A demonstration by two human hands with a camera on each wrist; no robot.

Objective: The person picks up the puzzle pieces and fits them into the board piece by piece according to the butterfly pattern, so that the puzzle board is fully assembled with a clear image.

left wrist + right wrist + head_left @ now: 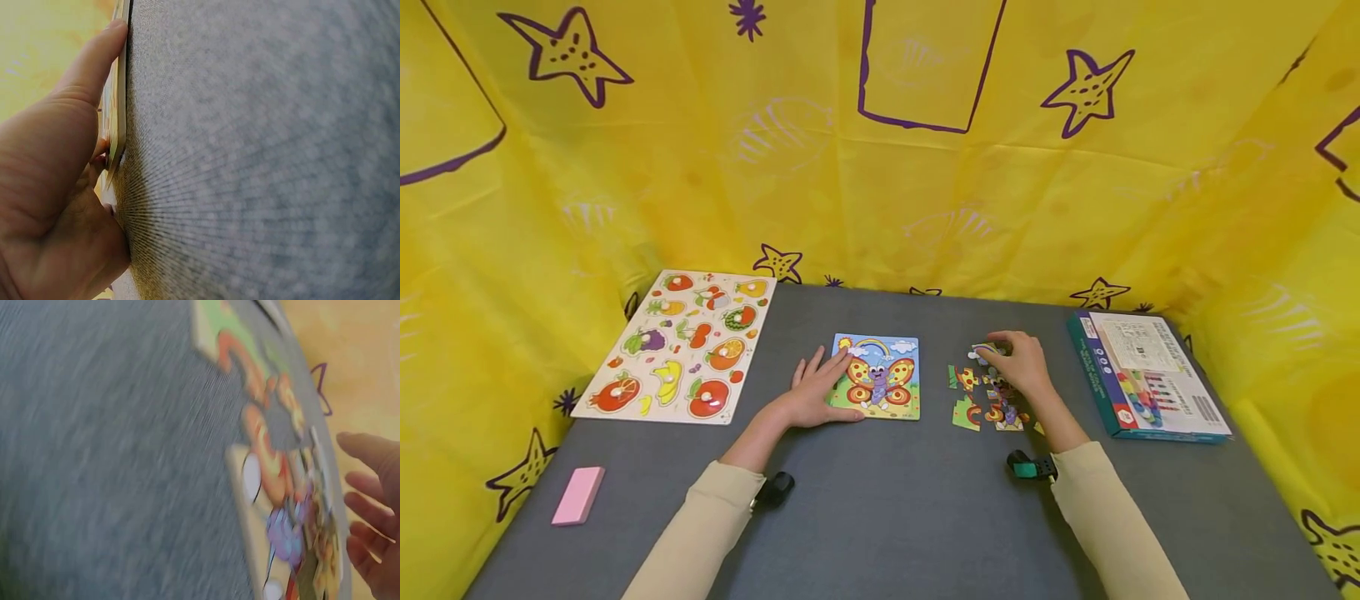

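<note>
A square picture board [891, 396] shows a butterfly under a rainbow. My left hand [812, 396] rests at its left side, fingers extended over the left edge and thumb along the near edge. In the left wrist view the thumb [94, 65] touches the board's side [121, 94]. Right of the board lies a loose group of jigsaw pieces [967, 413], some overlapping. Over their far part is my right hand [1021, 365], its fingertips close to a rainbow piece [981, 353]. The right wrist view shows these fingers [369, 509] relaxed, with nothing visible between them.
A fruit peg puzzle [688, 354] lies at the back left. Nearer on the left is a pink block [578, 496]. A flat teal-edged box [1150, 375] lies to the right. Yellow patterned cloth [880, 192] surrounds the grey tabletop [895, 517].
</note>
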